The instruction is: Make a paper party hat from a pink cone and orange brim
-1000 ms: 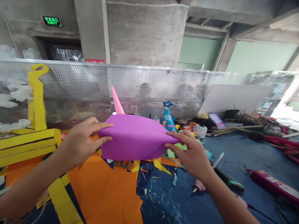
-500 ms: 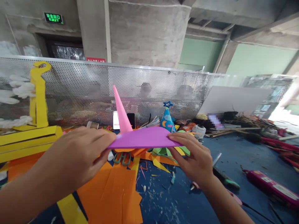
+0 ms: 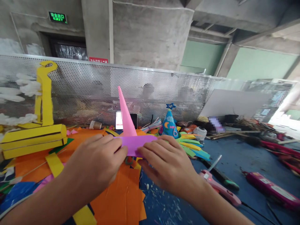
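Our [left hand] (image 3: 93, 165) and [right hand] (image 3: 167, 165) have drawn closer together, their curled fingers gripping the narrow purple card band (image 3: 136, 145) with its upright pink paper cone (image 3: 126, 114) above scattered orange paper (image 3: 117, 193), near a blue party hat (image 3: 168, 125) and a pink glue gun (image 3: 217, 187).

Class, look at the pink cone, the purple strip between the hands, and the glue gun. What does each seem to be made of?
The cone looks like matte pink card, with a dull surface and a crisp tip. The purple strip seems matte card or craft foam; the look leaves that open. The glue gun looks like moulded pink plastic, with a smooth sheen.
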The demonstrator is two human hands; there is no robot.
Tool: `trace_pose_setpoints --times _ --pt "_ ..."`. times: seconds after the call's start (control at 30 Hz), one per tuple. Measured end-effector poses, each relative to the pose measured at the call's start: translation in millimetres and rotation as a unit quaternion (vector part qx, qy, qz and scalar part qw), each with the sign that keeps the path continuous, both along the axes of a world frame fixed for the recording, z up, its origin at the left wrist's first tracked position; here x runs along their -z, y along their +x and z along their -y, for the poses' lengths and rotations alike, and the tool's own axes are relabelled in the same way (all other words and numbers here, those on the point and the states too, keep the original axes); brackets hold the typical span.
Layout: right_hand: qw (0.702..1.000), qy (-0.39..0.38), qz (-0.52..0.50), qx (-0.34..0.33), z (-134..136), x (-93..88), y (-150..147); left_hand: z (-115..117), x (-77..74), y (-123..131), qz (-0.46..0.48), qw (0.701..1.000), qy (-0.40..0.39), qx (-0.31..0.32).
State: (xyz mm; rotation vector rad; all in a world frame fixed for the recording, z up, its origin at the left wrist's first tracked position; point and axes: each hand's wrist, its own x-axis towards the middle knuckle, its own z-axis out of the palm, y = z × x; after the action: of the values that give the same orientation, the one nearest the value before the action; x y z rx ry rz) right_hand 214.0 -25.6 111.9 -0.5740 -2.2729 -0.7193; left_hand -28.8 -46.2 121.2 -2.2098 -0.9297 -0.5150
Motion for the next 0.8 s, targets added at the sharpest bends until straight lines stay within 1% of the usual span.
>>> trace_pose_setpoints --times 0.13,0.2,0.3,0.37,0.47,0.53,0.63,0.73,0.8 --pt "0.998 0.006 0.069 0.002 0 -19.0 -27 3 -0.2 1 0.01 1.0 0.007 0.009" --pt "0.996 0.003 0.093 0.005 -3 -27.3 -35 2 -2.3 -1 0.011 1.0 0.006 0.007" --pt "0.993 -0.008 0.118 0.002 -6 -35.8 -39 2 -7.6 -7 0.016 1.0 -0.022 0.002" --pt "0.993 -0.018 0.116 -0.002 -6 -37.9 -40 3 -11.5 -11 0.017 0.999 -0.036 0.005" --pt "0.996 -0.048 0.071 -0.033 -5 -37.9 -40 4 -15.9 -17 0.019 0.999 -0.044 0.014" --pt "0.995 -0.074 0.041 -0.059 -5 -37.8 -39 5 -16.9 -19 0.018 0.998 -0.057 0.019" --pt "0.992 -0.091 0.033 -0.078 -3 -38.7 -38 6 -15.2 -18 0.02 0.997 -0.069 0.027" --pt "0.991 -0.095 0.046 -0.084 -1 -40.1 -37 7 -12.4 -14 0.051 0.995 -0.079 0.037" --pt "0.99 -0.104 0.052 -0.083 0 -41.0 -36 8 -11.3 -13 0.099 0.986 -0.117 0.061"
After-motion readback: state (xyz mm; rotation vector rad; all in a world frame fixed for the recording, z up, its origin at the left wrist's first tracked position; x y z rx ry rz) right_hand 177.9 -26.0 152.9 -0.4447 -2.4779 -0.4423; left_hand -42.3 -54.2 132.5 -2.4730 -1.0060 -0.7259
